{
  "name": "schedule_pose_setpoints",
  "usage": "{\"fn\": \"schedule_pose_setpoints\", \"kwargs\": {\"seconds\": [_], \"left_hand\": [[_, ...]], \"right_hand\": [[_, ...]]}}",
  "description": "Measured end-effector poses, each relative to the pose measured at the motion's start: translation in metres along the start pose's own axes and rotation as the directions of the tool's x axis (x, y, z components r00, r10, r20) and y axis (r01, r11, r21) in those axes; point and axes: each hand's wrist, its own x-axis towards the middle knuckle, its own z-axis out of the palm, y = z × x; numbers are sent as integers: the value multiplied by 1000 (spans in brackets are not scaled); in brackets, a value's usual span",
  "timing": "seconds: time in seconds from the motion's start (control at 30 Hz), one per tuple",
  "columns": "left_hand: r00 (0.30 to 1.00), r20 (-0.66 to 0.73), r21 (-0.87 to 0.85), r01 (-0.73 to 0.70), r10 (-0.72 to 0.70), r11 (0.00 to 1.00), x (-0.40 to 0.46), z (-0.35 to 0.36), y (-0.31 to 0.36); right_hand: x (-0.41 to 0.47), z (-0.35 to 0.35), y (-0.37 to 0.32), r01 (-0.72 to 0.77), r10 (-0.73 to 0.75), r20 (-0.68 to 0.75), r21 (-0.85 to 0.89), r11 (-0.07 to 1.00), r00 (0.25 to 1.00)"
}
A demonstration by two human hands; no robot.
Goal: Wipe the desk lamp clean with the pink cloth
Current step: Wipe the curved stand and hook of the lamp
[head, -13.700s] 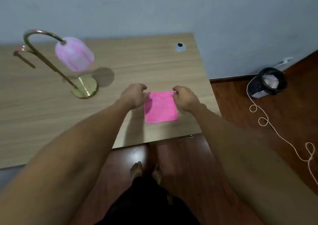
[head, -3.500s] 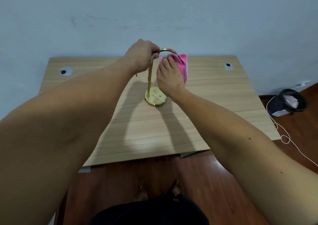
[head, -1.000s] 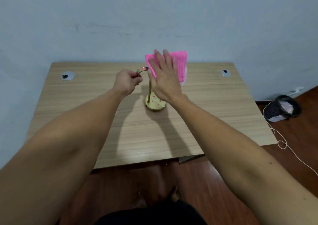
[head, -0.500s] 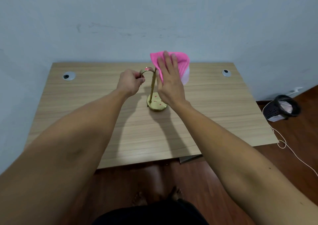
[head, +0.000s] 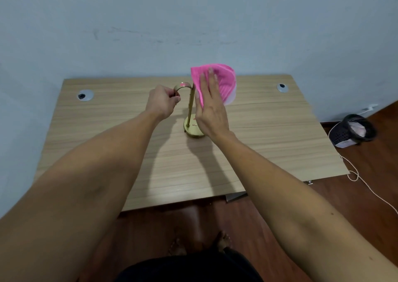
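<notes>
Scene: person standing at a wooden surface [head: 247,152] set against a pale wall, wiping a brass desk lamp [head: 189,109].
Lamp: standing upright near the middle of the surface, toward its back edge, round base [head: 192,130] flat on the wood.
Left hand: left hand [head: 162,103] is curling shut around the free end of the lamp's curved arm, steadying it.
Right hand: right hand [head: 212,107] is lying flat and open, fingers extended, pressing the pink cloth [head: 221,81] over the lamp's shade; only a pale sliver of shade is showing under the cloth's right edge.
Progress: wiping appears to be under way at the shade; whether stem and base are already clean cannot be told, and they likely are waiting.
Surroundings: dark basket [head: 353,130] and a pale cord are lying on the floor beyond the surface's right edge.
</notes>
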Motion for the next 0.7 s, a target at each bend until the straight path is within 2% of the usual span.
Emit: {"fn": "schedule_pose_setpoints", "kwargs": {"seconds": [0.07,0.13,0.17,0.27,0.37,0.43,0.5,0.53,0.57,0.6,0.67,0.7], "left_hand": [[1000,3,7,-5,5,1000,0,1,0],[1000,8,8,-3,3,1000,0,2,0],[1000,7,4,1,-1,1000,1,1,-1],[1000,8,-2,6,-6,1000,2,2,-2],[1000,18,-2,-2,2,1000,2,3,-2],[1000,21,2,-2,2,1000,2,2,-2],[1000,20,13,-2,2,1000,2,1,-3],[1000,17,18,-4,4,1000,2,1,-3],[1000,11,19,-6,6,1000,2,1,-2],[1000,4,19,-9,9,1000,2,1,-2],[1000,-6,25,-13,13,1000,1,1,-1],[1000,-6,30,-16,16,999,2,1,-1]], "right_hand": [[10,-1,-9,-189,206,-107,150,970,973],[24,2,-17,-319,356,-125,245,916,926],[26,4,-19,-319,354,-111,246,915,929],[17,11,-19,-168,182,-68,173,970,981],[5,18,-10,-79,92,-47,217,973,995],[-1,21,-8,-113,136,-66,281,953,988],[-7,20,-8,-259,306,-62,389,884,950],[-9,19,-8,-373,441,-38,471,799,897],[-7,17,-6,-494,590,19,570,657,807],[-2,14,-5,-573,709,109,678,459,697],[13,4,-5,-568,803,306,822,50,512],[21,-3,-9,-519,806,367,850,-88,465]]}}
